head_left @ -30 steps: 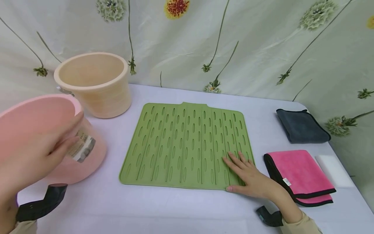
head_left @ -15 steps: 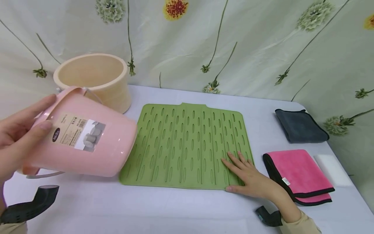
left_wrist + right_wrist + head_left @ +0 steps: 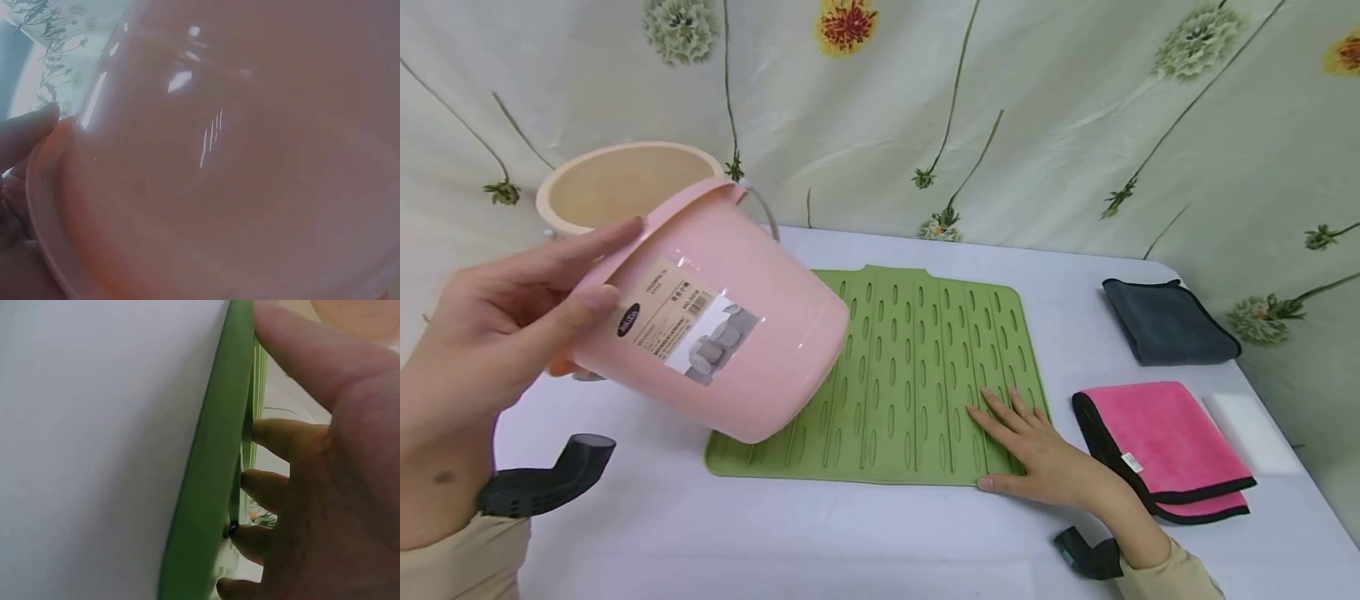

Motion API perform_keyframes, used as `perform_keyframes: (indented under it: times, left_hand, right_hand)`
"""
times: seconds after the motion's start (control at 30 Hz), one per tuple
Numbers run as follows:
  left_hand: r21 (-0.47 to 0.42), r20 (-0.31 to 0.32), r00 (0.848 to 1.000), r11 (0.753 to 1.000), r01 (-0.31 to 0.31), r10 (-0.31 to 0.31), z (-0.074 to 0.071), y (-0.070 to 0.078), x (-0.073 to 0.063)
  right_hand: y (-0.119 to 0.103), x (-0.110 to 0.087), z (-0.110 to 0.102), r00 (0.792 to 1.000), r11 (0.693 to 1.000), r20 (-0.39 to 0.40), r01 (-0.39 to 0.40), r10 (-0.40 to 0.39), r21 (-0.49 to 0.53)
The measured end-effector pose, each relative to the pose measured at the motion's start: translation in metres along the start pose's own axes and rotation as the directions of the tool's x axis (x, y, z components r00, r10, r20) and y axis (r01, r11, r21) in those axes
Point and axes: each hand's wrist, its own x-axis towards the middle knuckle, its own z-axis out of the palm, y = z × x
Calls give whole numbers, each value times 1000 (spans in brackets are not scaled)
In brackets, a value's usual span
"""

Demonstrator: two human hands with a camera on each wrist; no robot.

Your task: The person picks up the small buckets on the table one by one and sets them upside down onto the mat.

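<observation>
My left hand [image 3: 527, 308] grips the rim of a pink plastic bucket [image 3: 752, 292], thumb outside near its paper label. The bucket is tipped on its side, base toward the right, and overlaps the left part of the green ribbed drying mat [image 3: 925, 375] in the head view. Its pink wall [image 3: 237, 175] fills most of the left wrist view. With spread fingers, my right hand [image 3: 1037, 458] rests on the mat's front right corner. The right wrist view shows the fingertips [image 3: 269, 487] on the mat beyond its green edge [image 3: 206, 475].
A cream bucket [image 3: 625, 179] stands at the back left, partly hidden by the pink one. On the right lie a folded dark grey cloth [image 3: 1168, 323], a folded pink cloth [image 3: 1165, 442] with black trim and a white block [image 3: 1251, 433]. A flowered curtain hangs behind the table.
My left hand has lifted the pink bucket, tipped it sideways, and brought it right, over the mat's left part. The right hand has stayed on the mat.
</observation>
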Motion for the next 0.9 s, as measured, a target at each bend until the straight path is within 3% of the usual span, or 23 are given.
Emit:
perform_keyframes:
  times: [0.07,0.1,0.17,0.23,0.43,0.63,0.8,0.9]
  left_hand:
    - [33,23,1000,999,-10,9,63,55,9]
    - [49,30,1000,999,-4,3,87,75,13]
    - [47,69,997,998,-32,29,112,89,19]
    - [36,113,993,999,-33,29,127,93,23]
    - [4,245,970,1000,2,-3,143,82,29]
    - [-33,266,964,999,15,-6,154,83,29]
    - [4,220,970,994,105,-104,157,86,25]
    - [-14,228,971,997,80,-75,155,83,25]
  right_hand:
    - [-4,0,-2,999,999,-32,-4,3,-34]
    - [-8,1,-3,998,999,-56,-2,0,-48]
    - [-17,2,-9,993,999,-118,20,-25,-42]
    - [-29,7,-17,979,997,-188,83,-80,6]
    - [-58,31,-33,922,930,-330,285,-200,231]
    - [-61,52,-33,860,816,-409,456,-303,354]
    - [-58,53,-29,847,761,-412,502,-337,411]
    - [-59,53,-28,840,734,-406,524,-361,432]
